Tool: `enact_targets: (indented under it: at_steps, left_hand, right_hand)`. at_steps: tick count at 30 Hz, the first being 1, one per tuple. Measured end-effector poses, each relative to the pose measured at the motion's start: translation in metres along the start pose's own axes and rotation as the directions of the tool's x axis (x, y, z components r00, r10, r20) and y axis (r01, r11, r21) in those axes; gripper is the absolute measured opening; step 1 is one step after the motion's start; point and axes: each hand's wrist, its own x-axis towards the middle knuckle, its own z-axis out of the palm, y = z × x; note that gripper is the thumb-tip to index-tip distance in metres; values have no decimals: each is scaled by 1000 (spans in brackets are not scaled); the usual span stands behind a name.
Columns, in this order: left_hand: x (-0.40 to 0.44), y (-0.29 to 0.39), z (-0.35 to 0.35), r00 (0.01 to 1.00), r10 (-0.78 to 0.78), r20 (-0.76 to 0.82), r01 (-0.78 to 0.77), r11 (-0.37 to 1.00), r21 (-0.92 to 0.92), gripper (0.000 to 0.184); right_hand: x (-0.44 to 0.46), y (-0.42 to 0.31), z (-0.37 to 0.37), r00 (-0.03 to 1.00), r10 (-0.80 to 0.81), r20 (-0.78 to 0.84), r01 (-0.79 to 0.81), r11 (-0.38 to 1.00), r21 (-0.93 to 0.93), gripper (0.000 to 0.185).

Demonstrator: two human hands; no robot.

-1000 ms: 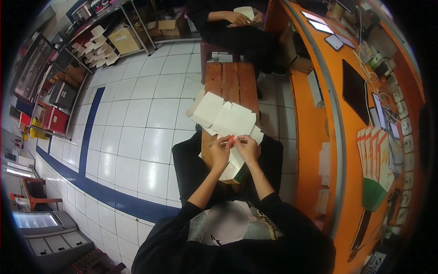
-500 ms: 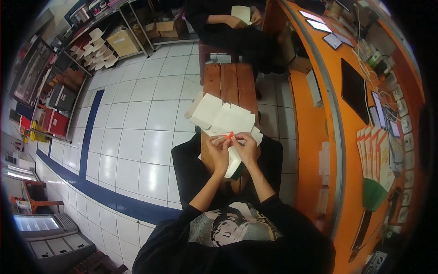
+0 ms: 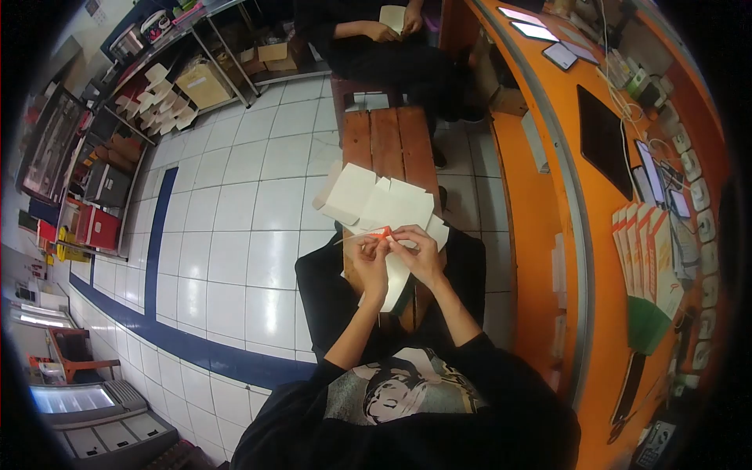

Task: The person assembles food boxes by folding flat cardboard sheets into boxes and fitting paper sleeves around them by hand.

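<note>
My left hand and my right hand meet over the bench, fingertips pinched together on a paper box. A small orange-red part shows between the fingers, apparently a printed flap of this box; the fingers hide how it is folded. The box's pale inner side and a dark green edge show below the hands. Just beyond them, unfolded white box blanks lie overlapping on the wooden bench.
Across the bench sits a person in dark clothes, whose hands hold a pale box piece. The orange counter on the right bears printed boxes, phones and a dark tablet. Shelves with boxes stand left.
My fingers have shifted slightly left with the orange-red part, still pinched together. The whole view has tilted a little, and the person opposite has moved their box piece slightly.
</note>
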Motion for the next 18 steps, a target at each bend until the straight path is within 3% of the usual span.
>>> enact_targets:
  at_steps: [3,7,10,13,18]
  left_hand:
    - [-3,5,0,997,-64,34,61,994,92,19]
    - [-3,6,2,998,-48,38,46,998,50,19]
    - [0,14,8,998,-46,30,44,998,46,18]
    - [6,12,8,994,-11,111,3,997,73,18]
    - [5,14,8,997,25,74,-37,986,162,17]
  right_hand:
    - [0,1,-1,999,-30,24,31,1000,-5,14]
    - [0,-5,-2,997,-61,56,62,998,-20,14]
    - [0,-15,-1,996,-79,30,81,994,-74,15]
    - [-2,-17,2,998,-22,-67,23,1000,15,16]
    - [-2,-10,4,975,-219,-25,219,976,-17,18]
